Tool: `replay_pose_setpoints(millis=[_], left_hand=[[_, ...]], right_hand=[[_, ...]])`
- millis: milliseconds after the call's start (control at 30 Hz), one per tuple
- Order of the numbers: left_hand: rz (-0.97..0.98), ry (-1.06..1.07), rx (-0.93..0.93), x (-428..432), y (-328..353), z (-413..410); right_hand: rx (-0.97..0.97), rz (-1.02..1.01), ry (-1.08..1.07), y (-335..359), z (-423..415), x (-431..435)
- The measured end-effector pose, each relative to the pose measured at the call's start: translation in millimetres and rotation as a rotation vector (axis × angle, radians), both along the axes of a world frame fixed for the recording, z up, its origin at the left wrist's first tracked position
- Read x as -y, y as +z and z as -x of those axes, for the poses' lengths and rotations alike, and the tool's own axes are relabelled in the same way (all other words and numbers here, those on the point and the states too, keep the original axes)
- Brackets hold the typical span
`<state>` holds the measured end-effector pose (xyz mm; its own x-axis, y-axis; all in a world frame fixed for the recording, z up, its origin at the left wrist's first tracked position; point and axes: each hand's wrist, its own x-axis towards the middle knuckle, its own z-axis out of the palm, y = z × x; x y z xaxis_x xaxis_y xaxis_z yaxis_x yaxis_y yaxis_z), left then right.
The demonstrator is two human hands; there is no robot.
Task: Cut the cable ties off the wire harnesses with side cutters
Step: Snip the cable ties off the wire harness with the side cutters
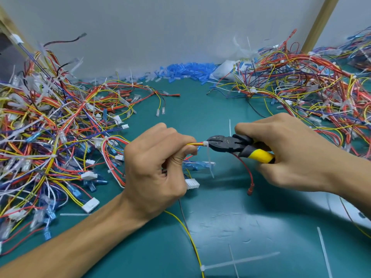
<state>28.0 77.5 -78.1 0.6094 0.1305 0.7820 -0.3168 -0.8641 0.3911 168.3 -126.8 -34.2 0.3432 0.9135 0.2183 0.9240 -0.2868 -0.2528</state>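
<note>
Left hand (154, 167) curled round wire harness (193, 144) just beside cable tie (205, 144) | right hand (291, 153) clamped on side cutters (226, 144), nose touching tie | tie judged light, stiff; harness limp, best held close beside tie | wire heaps (40, 127) well apart

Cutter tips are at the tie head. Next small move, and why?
Probably squeeze the side cutters in the right hand to snip the cable tie: the tips sit at its head, the left hand pinches the wires just beside it, and its tail hangs free below.
</note>
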Motion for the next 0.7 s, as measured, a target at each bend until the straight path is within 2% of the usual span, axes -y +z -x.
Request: replay_pose_setpoints(millis=[233, 700], left_hand=[[-0.003, -0.003, 0.012, 0.5, -2.6, -1.2], [0.029, -0.009, 0.025, 0.2, -0.3, -0.4]], right_hand=[[-0.01, 0.003, 0.008, -2.3, 0.1, -0.5], [-0.196, -0.019, 0.054, -2.4, 6.3, -0.4]])
